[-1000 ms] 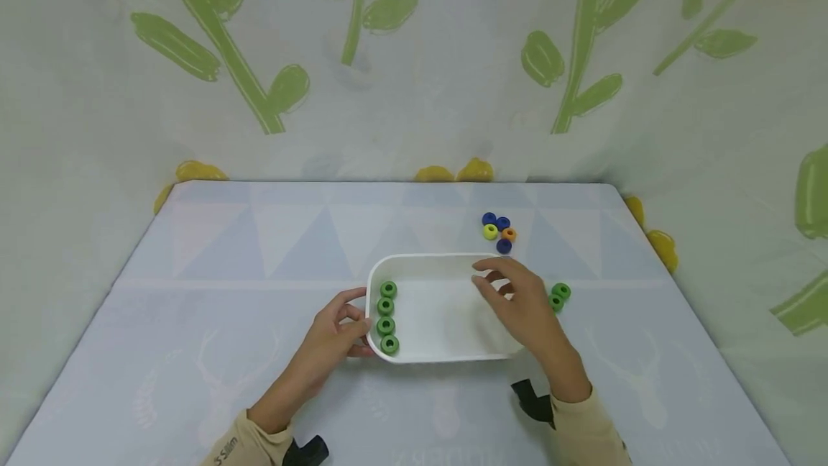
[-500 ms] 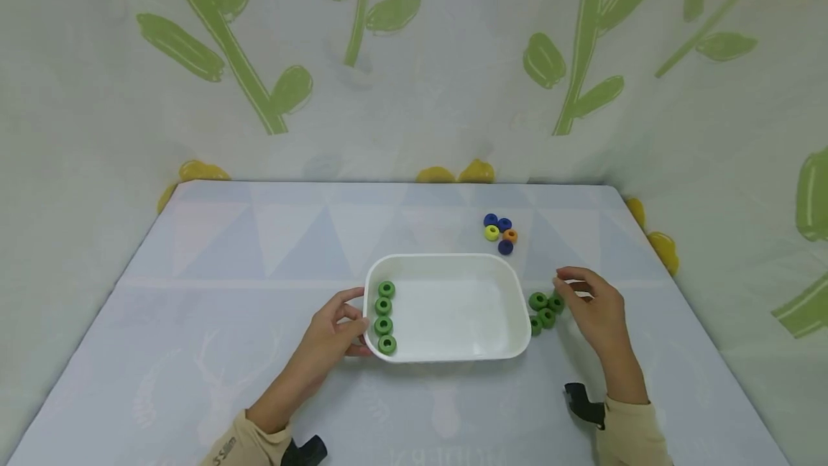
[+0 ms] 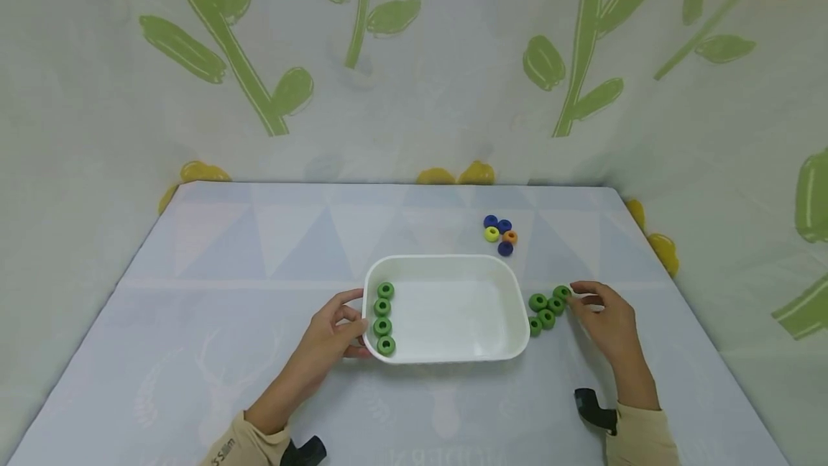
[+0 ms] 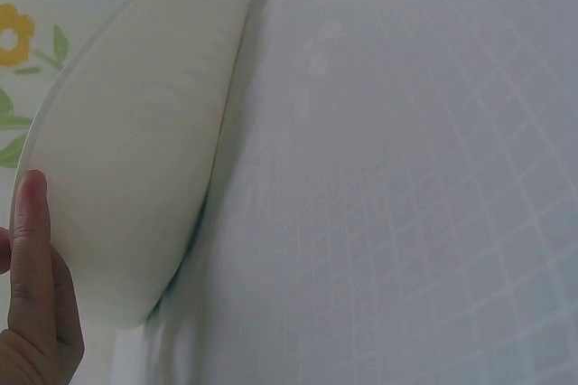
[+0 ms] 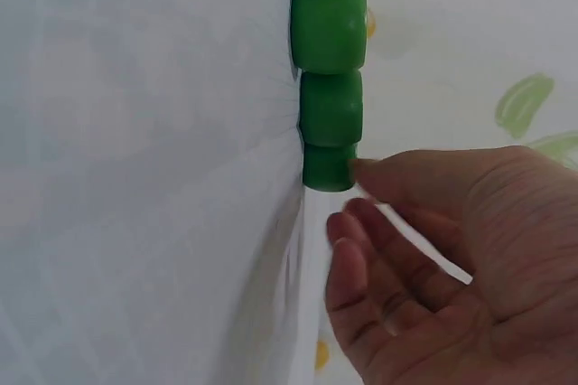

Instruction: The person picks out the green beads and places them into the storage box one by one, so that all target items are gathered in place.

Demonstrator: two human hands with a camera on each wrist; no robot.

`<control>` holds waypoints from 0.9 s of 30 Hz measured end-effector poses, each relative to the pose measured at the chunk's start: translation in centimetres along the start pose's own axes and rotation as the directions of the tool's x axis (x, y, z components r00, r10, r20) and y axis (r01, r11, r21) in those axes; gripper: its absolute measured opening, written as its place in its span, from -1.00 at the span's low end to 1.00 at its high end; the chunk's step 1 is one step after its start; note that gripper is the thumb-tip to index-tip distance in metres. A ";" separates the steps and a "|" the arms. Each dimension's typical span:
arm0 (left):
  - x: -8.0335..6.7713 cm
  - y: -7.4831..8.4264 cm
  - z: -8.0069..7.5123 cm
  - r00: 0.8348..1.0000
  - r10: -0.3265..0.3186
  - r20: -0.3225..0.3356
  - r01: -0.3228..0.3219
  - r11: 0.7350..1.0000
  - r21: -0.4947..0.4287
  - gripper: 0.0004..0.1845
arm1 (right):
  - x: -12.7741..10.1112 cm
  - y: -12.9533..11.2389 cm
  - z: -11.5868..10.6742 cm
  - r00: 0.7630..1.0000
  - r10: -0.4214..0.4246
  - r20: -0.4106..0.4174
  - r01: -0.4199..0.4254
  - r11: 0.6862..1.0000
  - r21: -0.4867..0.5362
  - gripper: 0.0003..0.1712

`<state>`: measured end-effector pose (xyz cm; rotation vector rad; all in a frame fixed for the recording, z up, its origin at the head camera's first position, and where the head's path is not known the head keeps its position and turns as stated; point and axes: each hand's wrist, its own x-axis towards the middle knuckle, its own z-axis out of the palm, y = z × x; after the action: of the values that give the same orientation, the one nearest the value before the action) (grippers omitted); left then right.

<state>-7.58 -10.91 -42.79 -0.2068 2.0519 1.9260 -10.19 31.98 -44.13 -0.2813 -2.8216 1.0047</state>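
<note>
Though partly hidden — green rings (image 3: 547, 310)

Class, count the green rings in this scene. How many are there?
8. Four green rings in the tray line the white tray's left end; four green rings on the table cluster right of it, by the right hand.

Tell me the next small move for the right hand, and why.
Probably pinch the nearest green ring: the right hand already touches it with a fingertip but has not closed on it. Four green rings already sit in a row inside the white tray, which the left hand holds at its end.
</note>
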 end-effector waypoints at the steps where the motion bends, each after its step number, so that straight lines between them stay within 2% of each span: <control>1: 0.0 -0.1 0.0 1.000 -0.002 -0.001 0.002 1.000 -0.001 -0.40 | 0.0 0.1 0.1 1.000 0.004 0.010 -0.004 1.000 -0.010 -0.62; 8: -0.1 -0.5 0.1 1.000 -0.021 -0.008 0.021 1.000 -0.017 -0.41 | -0.1 0.6 0.6 1.000 -0.018 0.025 0.019 0.999 -0.051 -0.61; 15: -0.1 -0.4 0.1 1.000 -0.004 -0.010 0.003 1.000 -0.012 -0.41 | 0.1 0.3 0.7 0.999 -0.012 0.035 0.013 1.000 -0.028 -0.62; 27: 0.1 -0.3 0.1 1.000 0.002 -0.001 -0.002 1.000 -0.014 -0.42 | 0.8 0.2 0.9 1.000 -0.020 -0.003 0.020 0.999 -0.027 -0.58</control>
<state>-7.61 -10.78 -43.13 -0.2092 2.0402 1.9424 -11.12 31.79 -44.87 -0.2567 -2.8306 0.9618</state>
